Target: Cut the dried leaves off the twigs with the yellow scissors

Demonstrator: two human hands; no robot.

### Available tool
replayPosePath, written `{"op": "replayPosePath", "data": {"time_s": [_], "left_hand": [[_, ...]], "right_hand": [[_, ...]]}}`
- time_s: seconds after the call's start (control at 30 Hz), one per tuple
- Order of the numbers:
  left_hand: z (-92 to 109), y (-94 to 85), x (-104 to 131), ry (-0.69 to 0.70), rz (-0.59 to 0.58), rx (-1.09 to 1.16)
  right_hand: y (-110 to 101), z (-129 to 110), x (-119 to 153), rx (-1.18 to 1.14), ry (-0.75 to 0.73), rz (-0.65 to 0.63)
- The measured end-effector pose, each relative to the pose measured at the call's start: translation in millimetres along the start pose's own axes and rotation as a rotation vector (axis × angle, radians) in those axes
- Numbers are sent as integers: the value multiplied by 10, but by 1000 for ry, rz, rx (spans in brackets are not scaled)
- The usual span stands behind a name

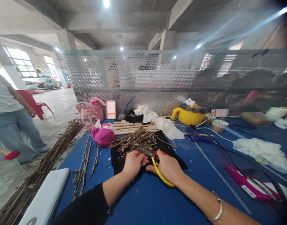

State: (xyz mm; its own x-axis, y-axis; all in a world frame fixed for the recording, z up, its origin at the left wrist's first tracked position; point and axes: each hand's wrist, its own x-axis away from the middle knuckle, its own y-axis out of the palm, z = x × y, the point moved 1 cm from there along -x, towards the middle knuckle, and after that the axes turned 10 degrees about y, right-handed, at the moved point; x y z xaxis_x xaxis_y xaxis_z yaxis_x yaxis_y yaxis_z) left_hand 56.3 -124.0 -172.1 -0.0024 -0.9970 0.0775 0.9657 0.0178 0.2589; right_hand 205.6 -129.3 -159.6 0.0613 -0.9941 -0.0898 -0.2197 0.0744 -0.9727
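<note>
My right hand (165, 164) is closed round the handles of a pair of scissors (162, 177) with yellow and red grips. The dark blades point left, toward my left hand (136, 162). That hand's fingers are pinched together close to the blade tips; what they hold, if anything, I cannot make out. Just beyond both hands, a heap of dry brown twigs (136, 139) lies on a black cloth (168, 147). The cloth is spread over the blue table (143, 203).
Long dry stalks (46, 168) lie along the left, beside a white box-like object (46, 198). A purple bundle (103, 135), a pink bottle (88, 117) and a yellow pot (191, 115) stand behind. A blue glue gun (199, 136) with cords lies right. A person (13, 115) stands at far left.
</note>
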Motion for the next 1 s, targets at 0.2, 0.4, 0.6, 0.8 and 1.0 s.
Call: {"op": "replayPosePath", "data": {"time_s": [0.2, 0.4, 0.6, 0.8, 1.0], "left_hand": [[15, 21, -1, -28, 13, -25], [43, 31, 13, -32, 16, -21], [-4, -2, 2, -12, -36, 6], [22, -23, -8, 19, -38, 76], [3, -47, 6, 144, -158, -22]], "right_hand": [[31, 36, -15, 40, 19, 2], [-13, 31, -9, 24, 28, -28], [-34, 49, -13, 19, 39, -59], [-41, 67, -67, -130, 80, 10], [-90, -2, -111, -727, -16, -17]]}}
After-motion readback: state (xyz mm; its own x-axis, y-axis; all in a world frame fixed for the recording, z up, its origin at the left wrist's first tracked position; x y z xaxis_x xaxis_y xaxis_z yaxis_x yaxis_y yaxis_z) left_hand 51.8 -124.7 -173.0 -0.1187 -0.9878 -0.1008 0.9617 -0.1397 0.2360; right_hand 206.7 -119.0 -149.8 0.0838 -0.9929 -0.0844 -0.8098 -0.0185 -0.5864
